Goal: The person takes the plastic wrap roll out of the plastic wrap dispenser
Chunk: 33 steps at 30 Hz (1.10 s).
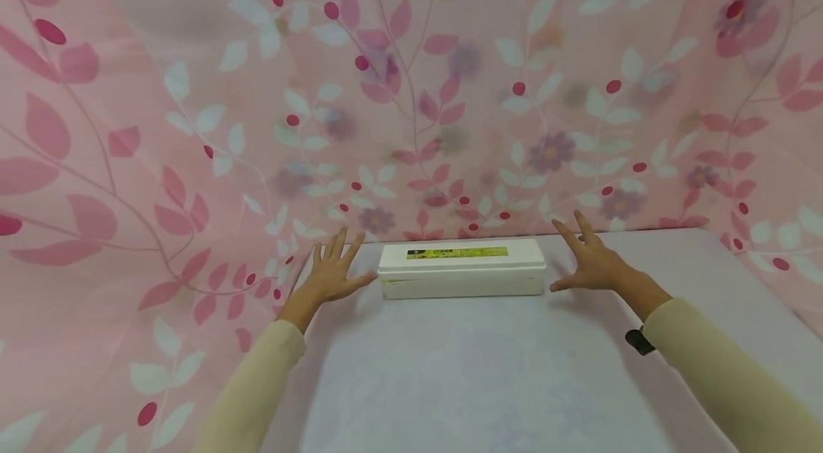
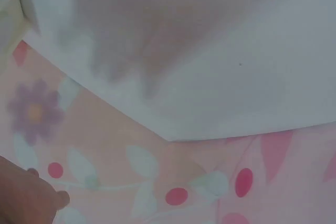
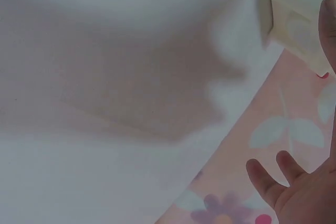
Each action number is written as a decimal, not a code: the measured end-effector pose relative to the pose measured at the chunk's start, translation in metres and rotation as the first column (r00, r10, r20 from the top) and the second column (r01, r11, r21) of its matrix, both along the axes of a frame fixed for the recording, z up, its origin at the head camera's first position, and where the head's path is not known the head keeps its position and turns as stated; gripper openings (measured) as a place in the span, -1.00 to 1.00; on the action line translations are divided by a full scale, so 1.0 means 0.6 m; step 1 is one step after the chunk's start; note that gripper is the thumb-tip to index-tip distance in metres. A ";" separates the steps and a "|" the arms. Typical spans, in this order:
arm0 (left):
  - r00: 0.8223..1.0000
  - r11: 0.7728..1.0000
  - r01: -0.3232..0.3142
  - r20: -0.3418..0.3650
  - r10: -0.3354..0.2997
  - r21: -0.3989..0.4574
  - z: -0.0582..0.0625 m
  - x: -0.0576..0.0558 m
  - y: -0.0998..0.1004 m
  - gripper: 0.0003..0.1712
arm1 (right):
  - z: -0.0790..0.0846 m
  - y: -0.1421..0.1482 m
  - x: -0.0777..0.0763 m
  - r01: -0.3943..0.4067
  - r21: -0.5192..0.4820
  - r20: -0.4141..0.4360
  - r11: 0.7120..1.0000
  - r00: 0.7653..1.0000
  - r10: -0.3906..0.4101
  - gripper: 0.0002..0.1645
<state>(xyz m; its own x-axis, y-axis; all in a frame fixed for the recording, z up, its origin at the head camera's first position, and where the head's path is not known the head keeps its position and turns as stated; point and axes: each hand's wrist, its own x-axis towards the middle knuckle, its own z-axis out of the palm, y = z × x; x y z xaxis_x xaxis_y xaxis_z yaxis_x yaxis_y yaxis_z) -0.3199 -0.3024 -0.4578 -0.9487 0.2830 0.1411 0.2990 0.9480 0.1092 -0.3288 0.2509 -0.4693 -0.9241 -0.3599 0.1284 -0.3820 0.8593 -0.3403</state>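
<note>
Left grip (image 1: 331, 274) and right grip (image 1: 594, 264), both spread, flank a white box (image 1: 461, 269), long axis running sideways.

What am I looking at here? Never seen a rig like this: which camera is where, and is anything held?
No robot here: these are a person's bare hands. The wide picture comes from a camera worn on the head; the other two come from cameras on the left and right wrists. A long white lidded box with a yellow-green label lies on the pale surface, before a pink floral backdrop. The left hand and right hand flank it, fingers spread. Neither hand holds anything.
</note>
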 end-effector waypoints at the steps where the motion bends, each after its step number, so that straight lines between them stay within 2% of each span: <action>1: 1.000 1.000 0.011 0.013 -0.011 0.012 -0.001 -0.001 0.003 0.09 | -0.002 -0.004 -0.001 -0.006 0.001 0.013 1.000 1.000 0.006 0.65; 6: 0.995 0.991 0.065 0.070 -0.074 0.115 -0.005 -0.005 0.017 0.18 | -0.008 -0.021 -0.006 -0.027 -0.026 0.045 0.999 0.999 0.029 0.62; 9: 0.985 0.977 0.080 0.135 -0.108 0.197 -0.004 -0.009 0.030 0.25 | -0.008 -0.029 -0.007 -0.033 -0.070 0.082 0.997 0.996 0.039 0.59; 13: 0.962 0.948 0.052 0.240 -0.132 0.314 0.001 -0.013 0.046 0.30 | -0.004 -0.050 -0.009 -0.058 -0.123 0.141 0.991 0.987 0.075 0.56; 15: 0.954 0.934 0.035 0.267 -0.138 0.356 0.002 -0.018 0.051 0.31 | 0.002 -0.063 -0.013 -0.071 -0.134 0.151 0.989 0.984 0.091 0.55; 18: 0.945 0.921 0.017 0.294 -0.142 0.389 0.002 -0.028 0.055 0.32 | 0.009 -0.080 -0.023 -0.093 -0.151 0.146 0.984 0.983 0.115 0.52; 23: 0.925 0.906 -0.028 0.354 -0.137 0.423 -0.006 -0.036 0.058 0.35 | -0.001 -0.107 -0.038 -0.101 -0.210 0.172 0.972 0.975 0.138 0.51; 28: 0.926 0.894 -0.047 0.355 -0.128 0.446 -0.005 -0.038 0.069 0.34 | -0.008 -0.118 -0.042 -0.028 -0.174 0.249 0.984 0.966 0.071 0.53; 33: 0.925 0.880 -0.051 0.355 -0.136 0.472 -0.007 -0.053 0.083 0.26 | -0.010 -0.111 -0.046 0.044 -0.169 0.306 0.985 0.952 0.010 0.48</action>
